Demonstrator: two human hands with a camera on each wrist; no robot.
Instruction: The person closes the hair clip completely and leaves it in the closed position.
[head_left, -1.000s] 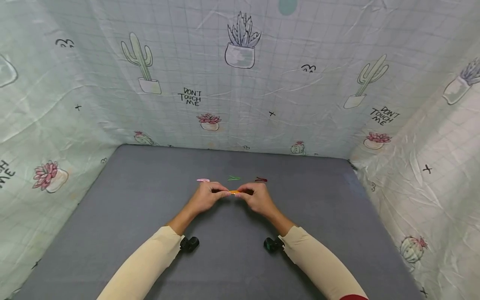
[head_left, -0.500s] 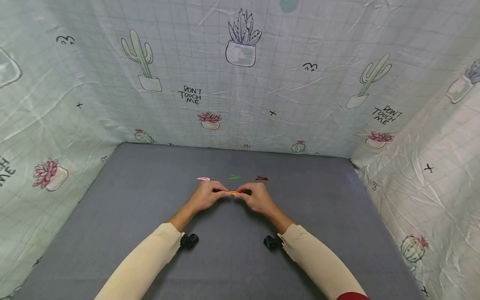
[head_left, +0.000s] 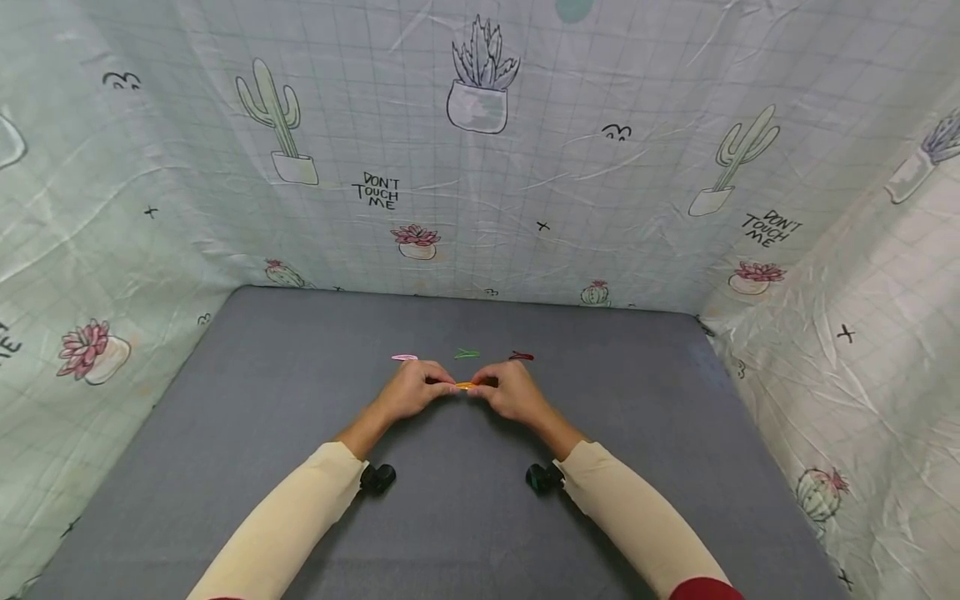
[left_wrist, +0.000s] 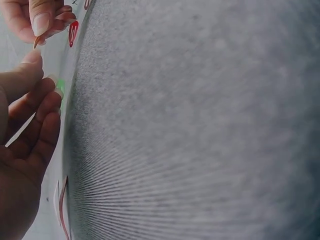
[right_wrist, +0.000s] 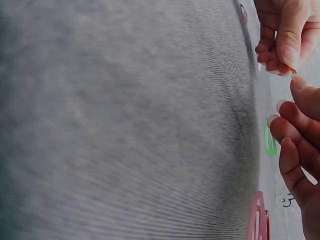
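An orange snap hair clip (head_left: 465,385) spans the small gap between my two hands, near the middle of the table. My left hand (head_left: 411,390) pinches its left end between thumb and fingers. At the other end, my right hand (head_left: 513,392) pinches it the same way. Most of the clip is covered by fingertips; a thin orange edge of the hair clip (left_wrist: 36,42) shows in the left wrist view. Just beyond the hands lie a pink hair clip (head_left: 405,357), a green hair clip (head_left: 467,353) and a dark red hair clip (head_left: 521,356), in a row.
The grey table (head_left: 465,517) extends around the arms. A cloth printed with cacti (head_left: 480,167) hangs behind it and along both sides. Black wrist cameras (head_left: 377,479) sit at the cuffs of the cream sleeves (head_left: 288,517).
Both hands keep their pinch on the orange hair clip, nearly still. The whole head view shifts slightly. The other hair clips stay in place.
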